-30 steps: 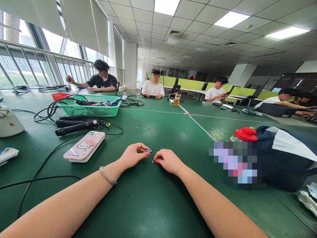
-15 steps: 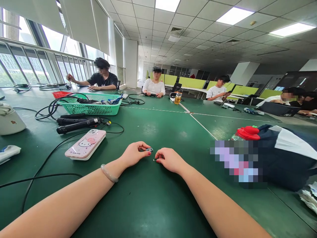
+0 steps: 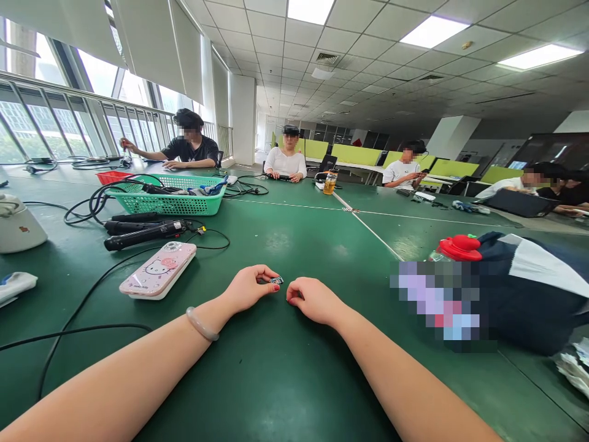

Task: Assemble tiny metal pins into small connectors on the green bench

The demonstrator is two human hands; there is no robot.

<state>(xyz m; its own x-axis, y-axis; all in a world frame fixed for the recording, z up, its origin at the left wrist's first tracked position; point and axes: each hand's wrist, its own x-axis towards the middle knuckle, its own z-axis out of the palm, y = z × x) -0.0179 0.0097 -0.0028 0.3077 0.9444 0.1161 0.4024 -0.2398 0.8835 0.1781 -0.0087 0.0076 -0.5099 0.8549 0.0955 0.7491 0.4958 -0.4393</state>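
Note:
Between the thumb and fingers of my left hand (image 3: pixel 251 287) is a small circuit board (image 3: pixel 277 280), mottled blue, dark and white; fingers cover part of it. My right hand (image 3: pixel 315 299) is just to the right, a short gap away, with its thumb and fingers closed in a pinch. Whatever lies in that pinch is hidden from view. Both hands rest low over the green table (image 3: pixel 285 374). Left of them lies a pink phone (image 3: pixel 157 270) in a cartoon cat case.
Black handheld devices (image 3: pixel 145 233) with cables lie near a green basket (image 3: pixel 172 199) of tools and cords. On the right stand a red-lidded bottle (image 3: pixel 460 247) and a dark bag (image 3: pixel 534 301). A drink bottle (image 3: pixel 329 182) is farther back. Several people sit around the table.
The small dark green piece with a whitish end at my right fingertips no longer shows. My right fingers have curled in slightly. My left hand still holds the circuit board.

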